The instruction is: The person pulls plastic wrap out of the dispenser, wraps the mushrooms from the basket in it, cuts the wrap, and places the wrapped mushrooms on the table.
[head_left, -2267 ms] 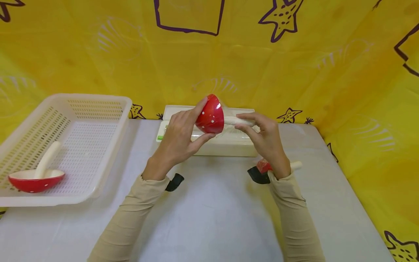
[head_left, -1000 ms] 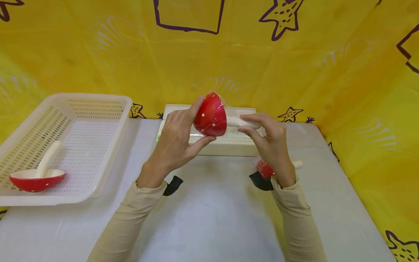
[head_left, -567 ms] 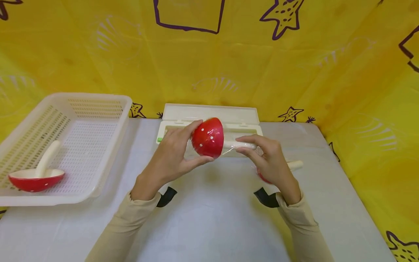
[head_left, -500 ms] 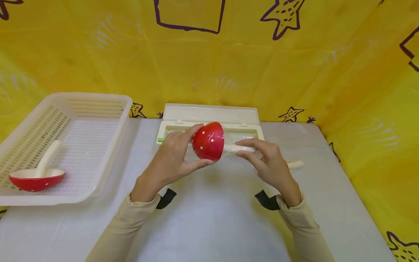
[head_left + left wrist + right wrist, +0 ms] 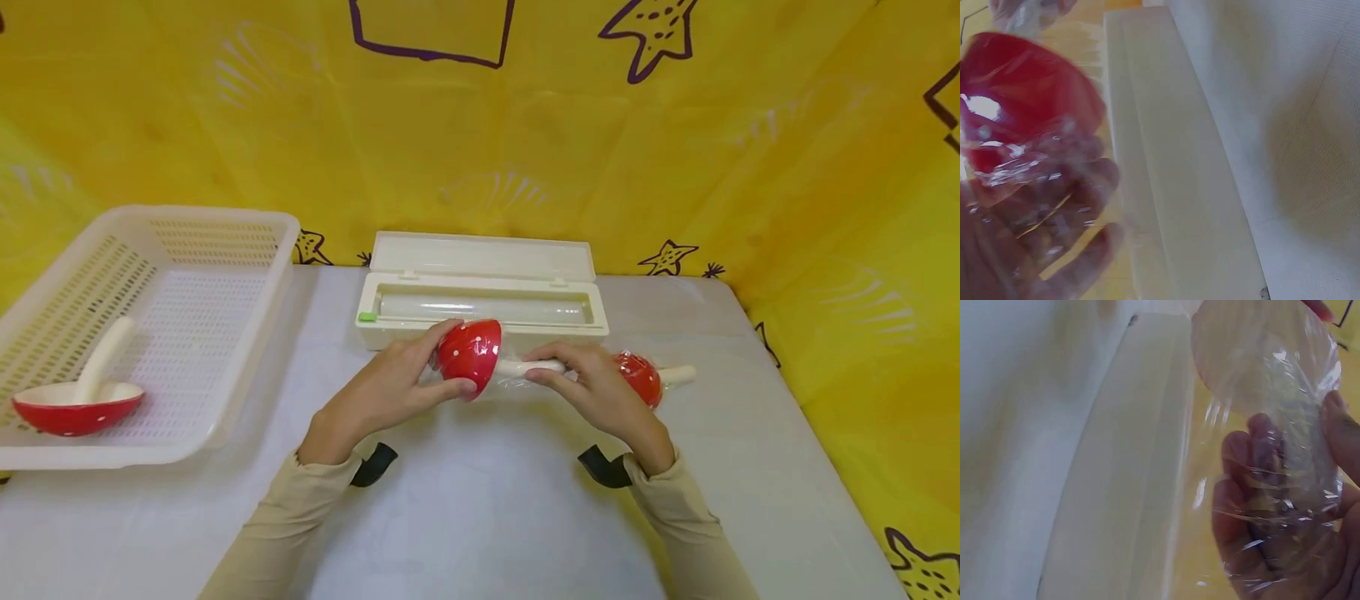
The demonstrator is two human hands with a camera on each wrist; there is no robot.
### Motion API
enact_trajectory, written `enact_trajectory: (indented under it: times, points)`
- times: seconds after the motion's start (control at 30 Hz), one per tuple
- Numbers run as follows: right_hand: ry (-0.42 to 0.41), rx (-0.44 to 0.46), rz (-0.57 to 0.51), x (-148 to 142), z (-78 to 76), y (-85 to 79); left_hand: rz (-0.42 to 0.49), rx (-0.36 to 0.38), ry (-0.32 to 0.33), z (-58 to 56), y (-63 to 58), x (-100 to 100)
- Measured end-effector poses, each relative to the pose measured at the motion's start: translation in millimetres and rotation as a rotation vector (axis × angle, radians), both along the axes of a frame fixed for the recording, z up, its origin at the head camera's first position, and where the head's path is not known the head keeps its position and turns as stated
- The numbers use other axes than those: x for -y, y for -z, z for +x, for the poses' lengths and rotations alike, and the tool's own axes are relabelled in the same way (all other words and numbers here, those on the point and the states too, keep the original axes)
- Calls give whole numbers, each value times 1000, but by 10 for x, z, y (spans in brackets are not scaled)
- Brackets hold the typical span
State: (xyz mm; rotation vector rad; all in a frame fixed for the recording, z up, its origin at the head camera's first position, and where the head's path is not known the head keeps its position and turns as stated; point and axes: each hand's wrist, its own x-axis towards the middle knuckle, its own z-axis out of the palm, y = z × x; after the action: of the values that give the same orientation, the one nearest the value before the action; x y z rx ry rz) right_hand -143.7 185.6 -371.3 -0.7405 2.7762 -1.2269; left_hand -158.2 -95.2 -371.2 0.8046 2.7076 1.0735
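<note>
Between both hands is a red ladle with white dots and a white handle, its red bowl (image 5: pixel 471 357) wrapped in clear cling film (image 5: pixel 1285 369). My left hand (image 5: pixel 386 392) grips the bowl, thumb below and fingers above. The white handle (image 5: pixel 531 367) is pinched by my right hand (image 5: pixel 596 387), with film over those fingers in the right wrist view. Just behind the ladle stands an open cling film dispenser (image 5: pixel 480 329) with a roll (image 5: pixel 483 307) inside. Beyond the right hand lies a second film-wrapped red ladle (image 5: pixel 639 379) on the table.
At the left stands a white perforated basket (image 5: pixel 258 350). A third red ladle (image 5: pixel 78 414), its white handle pointing up, lies in it. A white cloth covers the table (image 5: pixel 480 517). Yellow printed fabric (image 5: pixel 480 125) hangs behind and on the right.
Both hands have brought the wrapped ladle down and toward the body, away from the dispenser. The dispenser's roll and the second wrapped ladle now show more fully.
</note>
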Motion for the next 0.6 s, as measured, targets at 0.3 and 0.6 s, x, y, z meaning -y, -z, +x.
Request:
enact_trajectory:
  times: [0.3, 0.6]
  points:
    - [-101, 187, 73, -19, -146, 263, -91, -16, 53, -63, 149, -30]
    - [-153, 194, 94, -67, -243, 551, -100, -42, 44, -89, 332, -117]
